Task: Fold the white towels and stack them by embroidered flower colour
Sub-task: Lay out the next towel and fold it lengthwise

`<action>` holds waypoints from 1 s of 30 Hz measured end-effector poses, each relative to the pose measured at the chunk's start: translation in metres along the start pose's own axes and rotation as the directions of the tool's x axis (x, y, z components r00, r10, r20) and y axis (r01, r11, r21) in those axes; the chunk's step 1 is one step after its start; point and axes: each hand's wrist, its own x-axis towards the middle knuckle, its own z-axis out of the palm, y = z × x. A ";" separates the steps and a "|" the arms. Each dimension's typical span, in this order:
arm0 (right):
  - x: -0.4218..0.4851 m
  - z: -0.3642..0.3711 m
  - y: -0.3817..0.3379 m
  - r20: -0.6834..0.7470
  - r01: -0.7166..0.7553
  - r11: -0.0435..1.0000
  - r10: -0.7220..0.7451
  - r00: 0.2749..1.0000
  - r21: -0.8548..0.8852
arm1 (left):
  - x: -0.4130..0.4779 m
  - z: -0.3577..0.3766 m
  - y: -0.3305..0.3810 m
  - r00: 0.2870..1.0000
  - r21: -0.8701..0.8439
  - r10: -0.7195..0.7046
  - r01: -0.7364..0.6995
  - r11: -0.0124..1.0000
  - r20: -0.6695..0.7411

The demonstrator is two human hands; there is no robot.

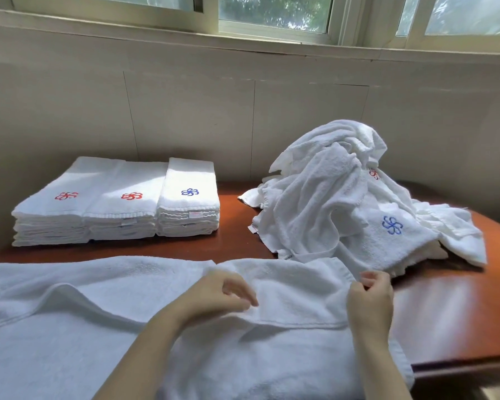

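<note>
The towel [98,356] lies spread across the lower half of the frame on the bench [451,319]. Its long axis runs left to right, and its right end lies by the right hand. Its far portion is turned back toward the person, so a hemmed edge crosses the middle of the cloth.

The left hand [223,293] sits on that turned-back layer with its fingers curled; I cannot tell whether it is nipping cloth or only resting. The right hand [370,301] has thumb and fingers drawn together at the towel's right end, apparently pinching the edge.

Several things could go wrong from here:
- **Crooked fold:** the hemmed edge humps up left of centre, and folding over it would trap the ripple.
- **Dragged pile:** the loose pile [344,203] at centre right reaches down to the towel's far right corner, so pulling that corner could bring pile cloth with it.
- **Wrong stack:** no flower shows on this towel, so it could be misplaced among the two red-flower stacks [98,209] and the blue-flower stack [189,203] at upper left.
- **Sliding off:** the near part seems to overhang the bench and could slip.
</note>
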 end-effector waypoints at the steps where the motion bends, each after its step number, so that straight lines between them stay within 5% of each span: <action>1: 0.005 0.004 0.001 0.074 -0.025 0.991 0.035 0.997 -0.134 | 0.002 -0.001 -0.004 0.986 0.072 -0.004 0.016 0.997 -0.165; 4: 0.019 0.013 -0.001 0.251 0.002 0.914 0.109 0.962 -0.406 | 0.006 -0.011 -0.024 0.891 0.510 -0.067 0.317 0.800 -0.448; 7: 0.034 0.024 -0.008 0.340 0.075 0.938 0.048 0.939 -0.338 | 0.004 -0.021 -0.050 0.829 0.548 -0.377 0.556 0.624 -0.413; 11: 0.050 0.038 -0.022 0.390 0.113 0.986 -0.057 0.919 -0.123 | 0.006 -0.028 -0.066 0.826 0.506 -0.455 0.564 0.652 -0.333; 15: 0.086 0.029 -0.048 -0.044 0.213 0.976 -0.211 0.976 0.038 | 0.008 -0.031 -0.074 0.814 0.500 -0.461 0.580 0.642 -0.352; 18: 0.103 0.033 -0.044 0.080 0.217 0.951 -0.205 0.976 -0.218 | 0.011 -0.031 -0.078 0.797 0.532 -0.451 0.603 0.594 -0.400; 21: 0.103 0.038 -0.021 0.266 0.312 0.810 -0.200 0.943 -0.496 | 0.015 -0.027 -0.081 0.788 0.538 -0.435 0.616 0.576 -0.435; 30: 0.100 0.029 -0.004 0.360 0.474 0.501 -0.312 0.879 -0.724 | 0.016 -0.025 -0.085 0.794 0.562 -0.401 0.607 0.561 -0.458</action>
